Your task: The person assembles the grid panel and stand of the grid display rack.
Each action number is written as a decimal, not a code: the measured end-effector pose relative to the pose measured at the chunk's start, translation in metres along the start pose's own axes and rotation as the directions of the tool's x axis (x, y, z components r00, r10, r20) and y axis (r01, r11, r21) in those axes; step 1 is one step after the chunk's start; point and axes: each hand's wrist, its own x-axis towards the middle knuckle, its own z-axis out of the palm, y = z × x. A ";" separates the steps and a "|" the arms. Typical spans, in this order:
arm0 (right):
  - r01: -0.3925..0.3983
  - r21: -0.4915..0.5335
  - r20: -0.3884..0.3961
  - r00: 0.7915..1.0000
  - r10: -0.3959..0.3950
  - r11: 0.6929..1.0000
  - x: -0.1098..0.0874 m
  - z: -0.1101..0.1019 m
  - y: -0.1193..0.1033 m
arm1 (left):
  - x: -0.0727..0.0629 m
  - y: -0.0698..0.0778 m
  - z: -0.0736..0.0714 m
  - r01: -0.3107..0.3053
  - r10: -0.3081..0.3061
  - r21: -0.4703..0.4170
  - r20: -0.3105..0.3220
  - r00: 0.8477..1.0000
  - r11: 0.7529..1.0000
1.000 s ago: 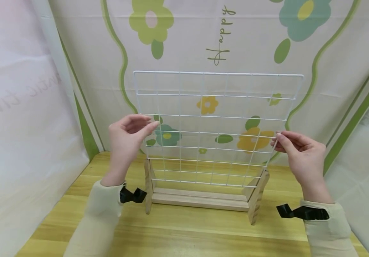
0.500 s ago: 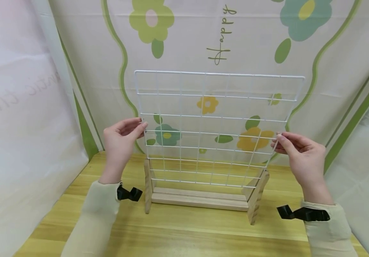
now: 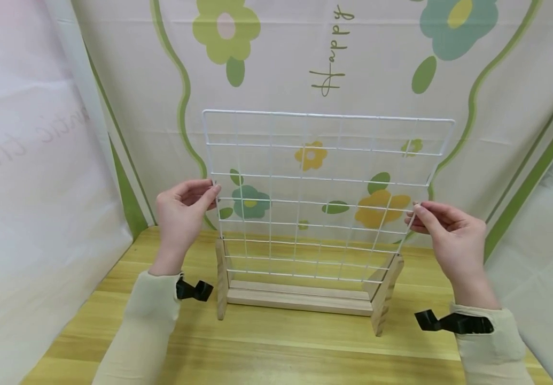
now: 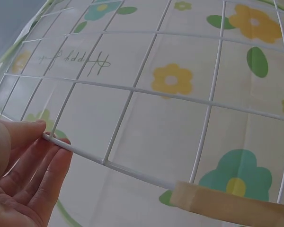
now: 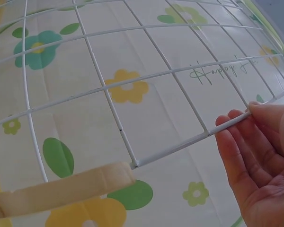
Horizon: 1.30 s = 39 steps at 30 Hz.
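Note:
A white wire grid panel stands upright, its lower part between the two side pieces of a pale wooden stand. My left hand pinches the panel's left edge wire about halfway up, thumb on the near side. On the opposite edge, my right hand holds the wire between thumb and fingers at a similar height. The left wrist view shows the left hand on the rim, above the stand's wooden end. In the right wrist view, the right hand grips the rim beyond the other wooden side.
The stand rests on a yellow wood-grain table. Behind it hangs a white cloth printed with flowers and writing. More cloth walls off the left and right sides. Black straps circle both sleeves.
My left hand has moved left from in front of the panel onto its left edge wire and now pinches it. The panel's top has dropped slightly in view. The right hand keeps its hold.

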 end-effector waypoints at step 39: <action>0.034 -0.320 -0.005 0.999 -0.038 0.947 -0.042 -0.002 0.045 | -0.039 -0.031 -0.005 -0.002 -0.008 0.138 0.072 0.997 0.990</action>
